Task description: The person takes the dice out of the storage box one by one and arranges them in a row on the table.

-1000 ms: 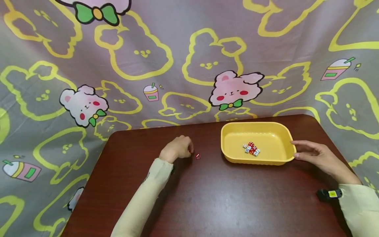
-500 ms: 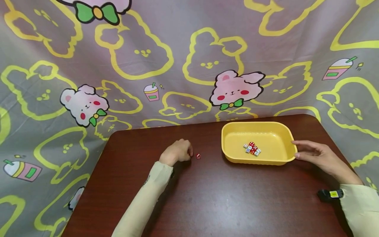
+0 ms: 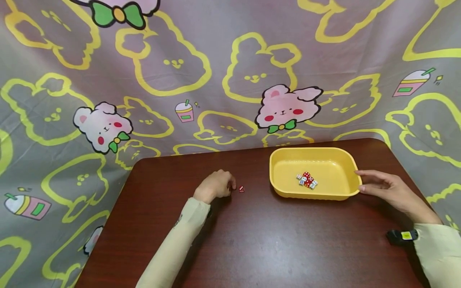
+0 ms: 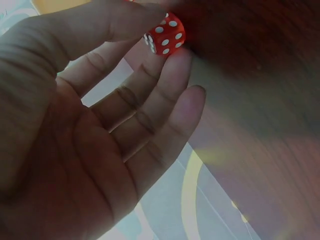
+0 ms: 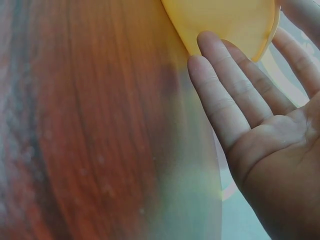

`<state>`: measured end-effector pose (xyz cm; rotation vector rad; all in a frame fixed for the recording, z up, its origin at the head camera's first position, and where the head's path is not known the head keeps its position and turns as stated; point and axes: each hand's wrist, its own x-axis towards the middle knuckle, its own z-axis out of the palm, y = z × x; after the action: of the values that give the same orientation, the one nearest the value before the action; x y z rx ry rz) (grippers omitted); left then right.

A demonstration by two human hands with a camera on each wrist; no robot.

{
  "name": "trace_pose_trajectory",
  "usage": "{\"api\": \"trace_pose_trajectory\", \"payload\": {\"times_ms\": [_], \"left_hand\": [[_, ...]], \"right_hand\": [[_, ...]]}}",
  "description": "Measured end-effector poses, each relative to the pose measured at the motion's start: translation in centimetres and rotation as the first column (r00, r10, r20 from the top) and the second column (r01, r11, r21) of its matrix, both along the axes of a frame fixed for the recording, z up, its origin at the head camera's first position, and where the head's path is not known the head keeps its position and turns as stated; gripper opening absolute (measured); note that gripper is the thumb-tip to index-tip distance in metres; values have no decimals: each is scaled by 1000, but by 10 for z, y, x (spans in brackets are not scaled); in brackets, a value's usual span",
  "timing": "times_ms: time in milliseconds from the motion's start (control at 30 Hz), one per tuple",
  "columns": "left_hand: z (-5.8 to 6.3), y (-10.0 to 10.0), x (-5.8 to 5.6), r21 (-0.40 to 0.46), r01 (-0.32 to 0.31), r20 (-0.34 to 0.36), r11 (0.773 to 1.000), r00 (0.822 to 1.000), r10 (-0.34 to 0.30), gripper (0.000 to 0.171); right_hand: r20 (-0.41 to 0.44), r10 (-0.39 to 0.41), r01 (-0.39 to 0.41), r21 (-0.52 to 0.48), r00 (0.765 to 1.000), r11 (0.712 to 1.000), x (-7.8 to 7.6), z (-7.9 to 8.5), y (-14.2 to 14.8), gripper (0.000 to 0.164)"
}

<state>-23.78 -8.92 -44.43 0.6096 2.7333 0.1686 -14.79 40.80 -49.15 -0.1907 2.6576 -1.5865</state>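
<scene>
My left hand [image 3: 216, 186] is low over the table, fingers bent downward. In the left wrist view its thumb and fingertips pinch a red die [image 4: 167, 35] with white dots. A second red die [image 3: 241, 189] lies on the table just right of those fingertips in the head view. My right hand [image 3: 390, 190] is at the right end of a yellow tray [image 3: 313, 196], its fairly straight fingers and thumb touching the rim. The right wrist view shows these fingers [image 5: 217, 95] against the tray's side. Several red and white dice [image 3: 307, 181] lie in a cluster inside the tray.
The dark brown wooden table [image 3: 259, 240] ends at a patterned cloth [image 3: 216, 80] hanging behind and along both sides. The tray stands near the table's far right part. A black wrist strap [image 3: 401, 236] sits on the right wrist.
My left hand's fingers shift slightly, the index fingertip now a bit closer to the die on the table. The right hand stays at the tray, and the dice inside lie as before.
</scene>
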Motion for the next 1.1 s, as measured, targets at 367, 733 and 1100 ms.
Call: {"api": "trace_pose_trajectory", "payload": {"times_ms": [367, 733, 1100], "left_hand": [[-2, -2, 3, -11, 4, -22, 1000, 1000, -4, 28], [1, -8, 2, 26, -8, 0, 1000, 1000, 8, 27], [13, -5, 2, 111, 25, -67, 994, 998, -17, 20]], "right_hand": [[-14, 13, -13, -24, 1000, 1000, -3, 1, 0, 49], [1, 9, -9, -25, 1000, 1000, -4, 5, -1, 50], [-15, 35, -35, -45, 999, 998, -6, 4, -1, 51]]}}
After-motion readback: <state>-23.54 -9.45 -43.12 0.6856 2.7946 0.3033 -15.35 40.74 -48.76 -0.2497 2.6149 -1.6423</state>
